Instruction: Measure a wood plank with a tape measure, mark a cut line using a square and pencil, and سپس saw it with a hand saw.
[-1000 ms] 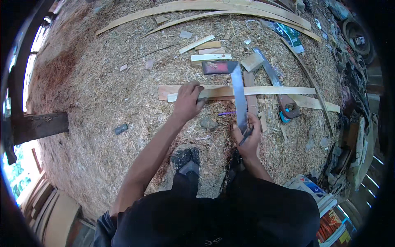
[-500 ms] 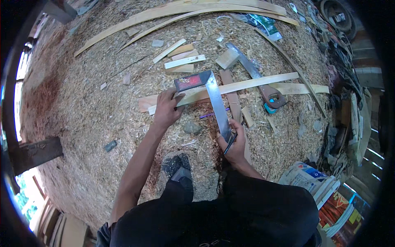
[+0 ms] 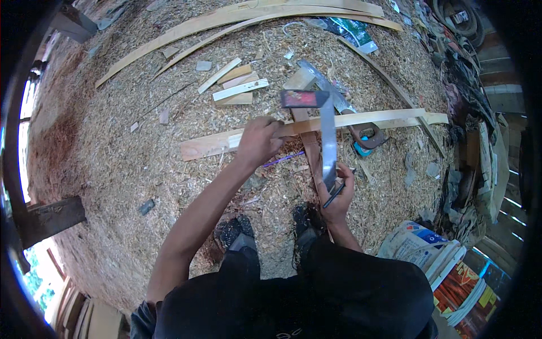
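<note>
My left hand is closed around a thin pale wooden strip, which runs out to the right above the litter. In my right hand are the lower end of a try square's metal blade and a slim dark pen or pencil. The square's dark stock with a red patch sits beyond the strip, and its blade crosses over the strip. Beneath lie a reddish-brown board and a wider pale board. My fingers hide part of the strip.
A handsaw lies just beyond the strip, near a wood block. Short offcuts are grouped at the far middle, with long curved strips behind. A purple pen rests on shavings. A white bucket stands near right.
The try square has shifted right along the strip, together with my right hand. My left hand has also moved right, and the strip's left end has moved rightward.
</note>
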### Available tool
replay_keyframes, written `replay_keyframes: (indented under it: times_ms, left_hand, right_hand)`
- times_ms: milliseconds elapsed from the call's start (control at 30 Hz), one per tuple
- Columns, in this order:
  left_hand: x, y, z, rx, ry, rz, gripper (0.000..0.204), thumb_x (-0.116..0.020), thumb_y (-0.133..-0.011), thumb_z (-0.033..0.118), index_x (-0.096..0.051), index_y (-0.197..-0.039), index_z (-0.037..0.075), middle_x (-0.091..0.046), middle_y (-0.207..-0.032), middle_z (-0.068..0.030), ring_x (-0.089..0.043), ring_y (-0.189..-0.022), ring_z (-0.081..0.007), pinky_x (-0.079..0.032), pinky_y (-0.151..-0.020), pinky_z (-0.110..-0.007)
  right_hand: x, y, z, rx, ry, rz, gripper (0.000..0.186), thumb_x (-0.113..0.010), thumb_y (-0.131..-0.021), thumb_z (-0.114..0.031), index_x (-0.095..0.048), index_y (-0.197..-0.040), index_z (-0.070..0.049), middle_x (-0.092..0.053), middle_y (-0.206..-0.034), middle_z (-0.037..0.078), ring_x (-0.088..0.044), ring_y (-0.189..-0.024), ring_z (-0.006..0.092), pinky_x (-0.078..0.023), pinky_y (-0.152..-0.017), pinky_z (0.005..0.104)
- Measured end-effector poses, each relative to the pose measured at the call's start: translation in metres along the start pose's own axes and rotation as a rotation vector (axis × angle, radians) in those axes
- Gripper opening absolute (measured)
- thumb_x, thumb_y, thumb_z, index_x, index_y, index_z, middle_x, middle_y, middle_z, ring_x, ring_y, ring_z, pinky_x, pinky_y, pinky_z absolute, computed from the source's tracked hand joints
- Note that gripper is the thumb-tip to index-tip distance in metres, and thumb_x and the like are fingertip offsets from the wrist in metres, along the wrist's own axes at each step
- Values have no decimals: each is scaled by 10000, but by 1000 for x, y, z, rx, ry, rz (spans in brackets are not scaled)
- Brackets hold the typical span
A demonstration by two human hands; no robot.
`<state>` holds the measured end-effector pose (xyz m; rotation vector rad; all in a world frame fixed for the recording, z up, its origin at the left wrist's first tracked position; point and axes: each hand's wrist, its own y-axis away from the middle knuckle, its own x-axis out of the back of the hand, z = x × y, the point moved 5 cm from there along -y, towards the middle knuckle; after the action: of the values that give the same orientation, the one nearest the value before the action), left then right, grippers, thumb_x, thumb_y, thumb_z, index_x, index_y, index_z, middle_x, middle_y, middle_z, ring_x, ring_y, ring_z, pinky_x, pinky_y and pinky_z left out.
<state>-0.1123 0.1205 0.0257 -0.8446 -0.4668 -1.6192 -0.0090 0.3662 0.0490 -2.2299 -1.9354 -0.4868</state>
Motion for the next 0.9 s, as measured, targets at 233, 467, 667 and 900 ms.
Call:
replay_keyframes:
  times_ms: [233,467,667,900]
  left_hand:
    - [-8,-48,9,-63,-21,113,520,-786,-834,315,-632,-1241,30,-632,-1203,-196,-603,-1133,-383,-472,-983,-483]
    - [-12,-119,-14,91,21,37,564,-786,-838,312,-585,-1276,20,-626,-1115,-217,-608,-1073,-410,-491,-939,-467]
    - [-17,-118,-27,160,61,36,560,-793,-817,340,-602,-1217,-3,-611,-1057,-215,-607,-1028,-406,-503,-891,-477]
    - [3,-65,6,79,-66,1,639,-810,-805,313,-559,-1325,39,-609,-1227,-196,-593,-1158,-380,-459,-1020,-480]
  right_hand:
    - [34,-20,10,47,82,157,610,-730,-836,-18,-465,-1384,8,-510,-1201,94,-519,-1122,197,-438,-980,326]
    - [32,-26,12,34,13,143,634,-717,-828,-48,-452,-1396,44,-515,-1258,140,-524,-1180,247,-426,-1039,380]
    - [21,-26,14,-30,-50,82,652,-709,-812,-30,-440,-1403,37,-511,-1262,137,-512,-1194,250,-410,-1059,384]
    - [27,-26,26,-76,-43,108,652,-708,-813,-37,-436,-1401,39,-507,-1272,146,-505,-1207,252,-403,-1065,390]
